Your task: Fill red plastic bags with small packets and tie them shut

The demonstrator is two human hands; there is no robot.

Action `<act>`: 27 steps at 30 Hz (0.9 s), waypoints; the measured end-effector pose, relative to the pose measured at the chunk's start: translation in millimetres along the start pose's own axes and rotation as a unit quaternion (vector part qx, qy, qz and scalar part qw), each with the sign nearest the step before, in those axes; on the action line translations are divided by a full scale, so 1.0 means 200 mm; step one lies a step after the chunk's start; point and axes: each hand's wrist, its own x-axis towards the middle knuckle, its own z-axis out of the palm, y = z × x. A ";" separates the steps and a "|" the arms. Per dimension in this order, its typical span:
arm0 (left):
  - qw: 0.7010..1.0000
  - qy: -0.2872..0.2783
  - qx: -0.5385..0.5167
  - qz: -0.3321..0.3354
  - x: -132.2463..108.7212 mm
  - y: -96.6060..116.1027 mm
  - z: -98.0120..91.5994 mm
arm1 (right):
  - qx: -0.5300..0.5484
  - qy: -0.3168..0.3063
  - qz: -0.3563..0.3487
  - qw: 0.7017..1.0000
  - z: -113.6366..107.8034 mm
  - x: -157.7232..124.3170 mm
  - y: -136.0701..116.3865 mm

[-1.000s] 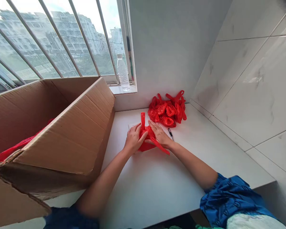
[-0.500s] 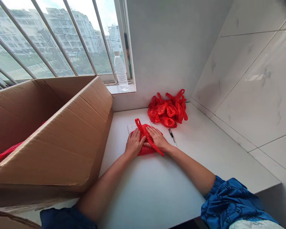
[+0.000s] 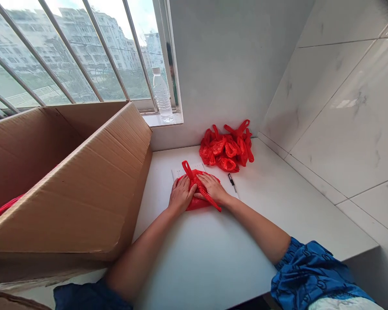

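1. Daylight is coming through a barred window (image 3: 67, 51) above a white countertop (image 3: 197, 262), with pale marble-patterned wall tiles (image 3: 342, 120) rising on the right and a clear plastic water bottle (image 3: 162, 95) standing upright on the sill.
2. A tall open brown cardboard box (image 3: 67, 206) is standing at the counter's left side, with a strip of red plastic (image 3: 0, 211) showing inside it.
3. A flattened red plastic carrier bag (image 3: 198, 202) is lying on the counter under both hands, partly over a sheet of white paper (image 3: 187, 168), with its strap-like handles running across it between the hands.
4. The left hand (image 3: 181, 194) is pressing down on the bag, its fingers lying flat and close together, holding nothing in a grip.
5. The right hand (image 3: 213, 188) is pressing on the bag just beside the left, its fingers also flat and gently spread, not closing on anything.
6. A heap of crumpled red plastic bags (image 3: 226, 146) is sitting against the wall beyond the hands, and a slim black pen (image 3: 232, 182) is lying between that heap and the right hand.
7. A blue patterned sleeve (image 3: 310, 271) is gathering at the right forearm.
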 end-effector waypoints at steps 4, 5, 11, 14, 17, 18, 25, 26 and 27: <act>0.999 0.026 -0.018 0.015 -0.01 0.01 -0.03 | 0.025 0.013 0.003 1.000 -0.01 -0.01 -0.02; 0.998 0.042 -0.030 0.022 -0.02 0.02 -0.04 | 0.042 0.026 0.006 0.999 -0.02 -0.01 -0.03; 0.987 0.108 -0.120 0.007 -0.09 0.13 -0.19 | 0.228 0.087 -0.004 0.970 -0.26 -0.07 -0.19; 0.973 0.092 -0.209 -0.028 -0.13 0.26 -0.31 | 0.331 0.071 0.028 0.941 -0.41 -0.13 -0.29; 0.955 0.044 -0.289 -0.051 -0.18 0.44 -0.48 | 0.411 0.067 0.063 0.907 -0.52 -0.19 -0.38; 0.949 0.016 -0.309 -0.054 -0.20 0.50 -0.54 | 0.430 0.065 0.067 0.898 -0.54 -0.22 -0.41; 0.979 -0.053 -0.196 -0.025 -0.42 0.76 -0.83 | 0.447 0.062 0.058 0.891 -0.66 -0.36 -0.58; 0.981 -0.039 -0.187 -0.015 -0.46 0.77 -0.86 | 0.456 0.052 0.047 0.887 -0.66 -0.38 -0.60; 0.983 -0.028 -0.181 -0.006 -0.49 0.78 -0.90 | 0.465 0.036 0.025 0.884 -0.67 -0.39 -0.61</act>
